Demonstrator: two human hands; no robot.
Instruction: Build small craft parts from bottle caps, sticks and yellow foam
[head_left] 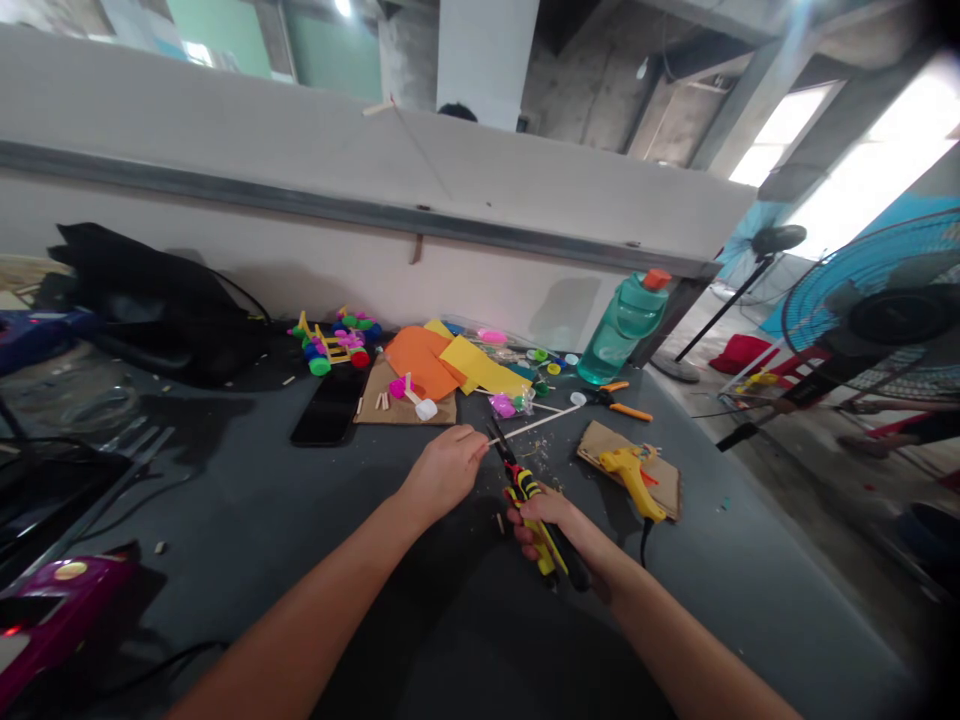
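Right at the centre of the frame, a thin, straight, pale wooden stick (pixel 538 424) is gripped at its lower-left end by the left hand (pixel 444 468), whose fingers (pixel 477 446) are pinched narrow around it. From just below and to the right, a pair of yellow-and-black pliers with dark metal jaws (pixel 523 484) is held by the right hand (pixel 553 528), its fingers wrapped round the handles. The pliers' tips are set right by the stick, close to the left fingers; whether the wood is bitten cannot be told. Tiny pale wood crumbs (pixel 541 462) are scattered nearby on the dark grey desk (pixel 270 530).

Over to the right of centre, a yellow glue gun (pixel 637 484) is laid across a piece of brown cardboard (pixel 671 492), with orange-handled cutters (pixel 630 411) seen above it and a translucent teal bottle with an orange cap (pixel 619 335) stood behind those. Above and left of the left hand, a sheet of orange paper (pixel 420 365) is partly overlapped by yellow paper (pixel 487 370), a flat black phone (pixel 322 418) is placed beside them, and small multicoloured toy vehicles (pixel 336 347) are parked just above. At the frame's lower left, a glossy magenta device (pixel 79 605) is glimpsed.
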